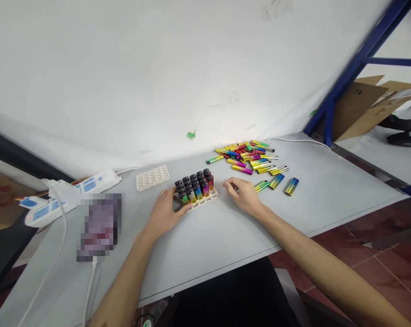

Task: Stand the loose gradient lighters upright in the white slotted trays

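A pale slotted tray (205,200) holds several upright lighters (198,190) with black tops and shiny coloured bodies. Its front row of slots shows no lighters. My left hand (166,209) grips the tray's left end, thumb at the front edge and fingers round the back side. To the right of the tray, my right hand (242,193) hovers low over the table with its fingers curled in, and no object shows in them. Close beside it lie a green lighter (261,186), a blue and gold lighter (276,181) and another blue-gold lighter (291,186).
A heap of loose lighters (248,156) lies against the wall. A second slotted tray (153,177) without lighters rests behind my left hand. At left are a power strip (90,184), a blurred phone-like object (101,227) and a white cable (90,286). Cardboard boxes (358,104) stand beyond the blue frame (341,75).
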Motion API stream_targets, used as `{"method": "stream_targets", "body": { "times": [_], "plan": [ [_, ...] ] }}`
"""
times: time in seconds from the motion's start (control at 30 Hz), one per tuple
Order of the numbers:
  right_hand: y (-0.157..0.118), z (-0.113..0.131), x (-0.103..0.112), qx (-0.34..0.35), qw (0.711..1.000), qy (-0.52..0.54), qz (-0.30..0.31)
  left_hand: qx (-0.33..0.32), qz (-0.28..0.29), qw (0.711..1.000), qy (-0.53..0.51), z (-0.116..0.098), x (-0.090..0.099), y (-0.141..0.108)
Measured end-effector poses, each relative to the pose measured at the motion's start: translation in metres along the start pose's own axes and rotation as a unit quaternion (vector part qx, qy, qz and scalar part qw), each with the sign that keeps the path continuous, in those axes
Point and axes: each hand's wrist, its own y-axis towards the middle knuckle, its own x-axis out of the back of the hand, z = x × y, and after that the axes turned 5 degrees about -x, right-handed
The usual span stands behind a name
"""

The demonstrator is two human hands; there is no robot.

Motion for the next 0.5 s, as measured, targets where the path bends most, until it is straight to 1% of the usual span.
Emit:
{"method": "stream_targets", "body": {
  "times": [0.1,0.2,0.4,0.5],
  "plan": [
    [0.0012,0.0006,-0.0014,-0.019,1.0,0.002,0.011,0.0,0.005,1.0,0.005,0.0009,0.0,-0.0003],
    [0.0018,0.0009,-0.0015,-0.02,1.0,-0.001,0.011,0.001,0.004,1.0,0.007,0.0019,-0.0002,-0.0004],
    [0.0016,-0.0022,-0.0025,-0.02,0.999,0.022,-0.025,0.007,-0.005,1.0,-0.001,0.0019,-0.0008,-0.0008],
    [0.0017,-0.0031,-0.0033,-0.017,0.999,0.031,-0.033,0.008,-0.006,1.0,0.003,0.0026,-0.0014,-0.0009]
  ]
}}
